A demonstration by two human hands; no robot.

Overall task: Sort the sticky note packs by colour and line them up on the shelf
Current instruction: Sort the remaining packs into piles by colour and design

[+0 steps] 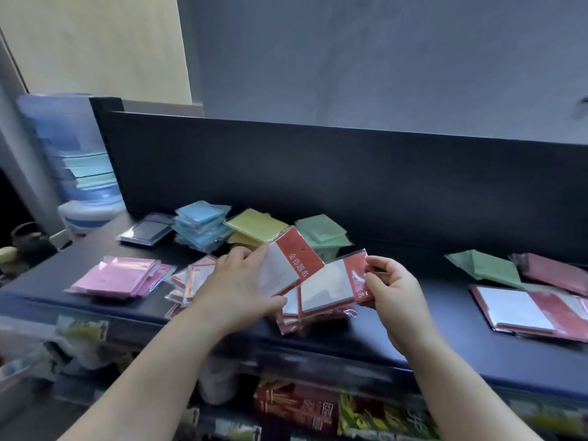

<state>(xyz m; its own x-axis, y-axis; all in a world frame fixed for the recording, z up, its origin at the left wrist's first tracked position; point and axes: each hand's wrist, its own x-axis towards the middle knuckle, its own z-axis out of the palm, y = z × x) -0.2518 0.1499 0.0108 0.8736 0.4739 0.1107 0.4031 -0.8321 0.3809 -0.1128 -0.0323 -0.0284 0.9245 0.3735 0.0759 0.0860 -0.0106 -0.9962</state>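
At mid-frame you have two red-and-white packs in hand. Your left hand [235, 281] grips the raised pack [292, 265], fingers curled over its upper-left edge and thumb at its lower edge. It is tipped so the red label faces you, probably to check the colour before placing it. Your right hand [394, 291] pinches the red end of the lower pack [331, 281] between thumb and curled fingers. That pack lies on the red stack [318, 315] near the front edge of the shelf [445, 342], so the pinch looks meant to steady or square the pile.

Behind these, along the back panel [318, 170], the blue pile [203, 227], yellow pile [254, 229] and green pile [321, 232] sit side by side, one colour each. The pink pile [117, 276] lies at the left of the frame. Your left wrist partly hides the red-edged packs [187, 281] between the pink pile and your hand. At the right are loose green packs [486, 268], dark red packs [553, 270] and a large pack [515, 308] cut off by the frame's edge.

Your right thumb covers most of the lower pack's label. You cannot count the stack's layers, and the goods below the shelf are a blur.
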